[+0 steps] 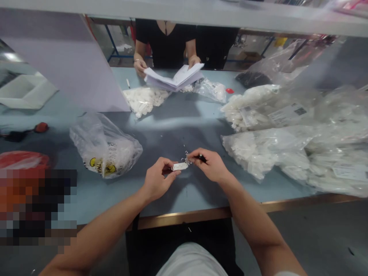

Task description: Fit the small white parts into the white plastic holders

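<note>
My left hand (157, 180) pinches a small white rectangular tag (180, 166) above the blue-grey table top (184, 130), close to the front edge. My right hand (208, 165) faces it from the right, its fingers closed on a small black tool (202, 157), mostly hidden; its exact kind is unclear. A tuft of fine white plastic strands (187, 158) sits between my hands at the tag's far end. The two hands are nearly touching across it.
Clear plastic bags of white small parts (267, 149) fill the table's right side, and another (105, 147) lies to my left. Across the table, a co-worker's hands (172, 69) hold papers. A pale partition (71, 65) stands at the left.
</note>
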Motion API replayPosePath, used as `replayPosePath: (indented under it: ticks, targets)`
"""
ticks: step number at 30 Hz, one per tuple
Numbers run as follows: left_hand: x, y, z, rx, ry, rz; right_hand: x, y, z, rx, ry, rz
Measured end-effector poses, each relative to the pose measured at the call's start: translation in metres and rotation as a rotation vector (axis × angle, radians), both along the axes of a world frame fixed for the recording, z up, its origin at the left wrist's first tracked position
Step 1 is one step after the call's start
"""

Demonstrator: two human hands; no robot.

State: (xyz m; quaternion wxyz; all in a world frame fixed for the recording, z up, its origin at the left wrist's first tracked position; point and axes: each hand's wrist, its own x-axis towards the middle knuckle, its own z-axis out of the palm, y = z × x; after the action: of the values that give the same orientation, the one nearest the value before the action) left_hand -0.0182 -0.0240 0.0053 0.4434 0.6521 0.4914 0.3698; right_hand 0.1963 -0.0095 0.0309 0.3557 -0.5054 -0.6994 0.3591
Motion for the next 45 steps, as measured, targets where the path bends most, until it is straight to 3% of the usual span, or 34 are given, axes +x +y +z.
replayPosePath:
  ticks: [16, 27, 37, 41, 45]
  targets:
    - [0.001, 0.000, 0.003, 0.025, 0.011, 0.022, -0.011, -0.006, 0.000, -0.104, 0.103, -0.078]
    - [0.000, 0.000, 0.006, 0.118, 0.058, 0.041, -0.015, -0.002, -0.011, -0.066, 0.192, -0.014]
    - [-0.003, -0.002, -0.003, 0.161, 0.076, -0.017, -0.019, -0.004, -0.010, -0.004, 0.133, -0.004]
    - [-0.003, -0.003, 0.000, 0.260, 0.170, -0.029, -0.016, -0.003, -0.007, -0.005, 0.086, 0.047]
    - [-0.005, -0.005, 0.001, 0.419, 0.279, -0.094, -0.013, -0.001, -0.005, -0.170, 0.133, 0.154]
